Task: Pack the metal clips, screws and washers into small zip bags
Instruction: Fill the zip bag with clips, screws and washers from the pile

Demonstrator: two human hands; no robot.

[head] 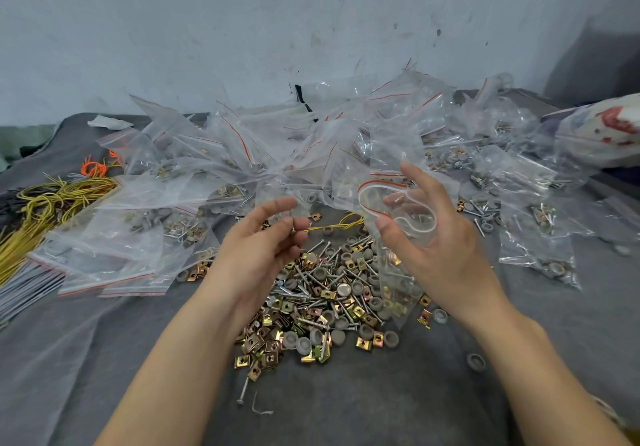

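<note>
The right hand (440, 248), at two o'clock from the hardware pile (322, 307), held the limp, slippery-looking zip bag (394, 272) open by its stiffer rim. The left hand (256, 248) fingers pinched a small metal piece (294, 226).

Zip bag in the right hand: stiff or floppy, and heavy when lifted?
Probably floppy: the zip bag is thin clear film, its mouth open only where the right hand spreads it. Likely bottom-heavy, since metal parts sit low inside.
</note>
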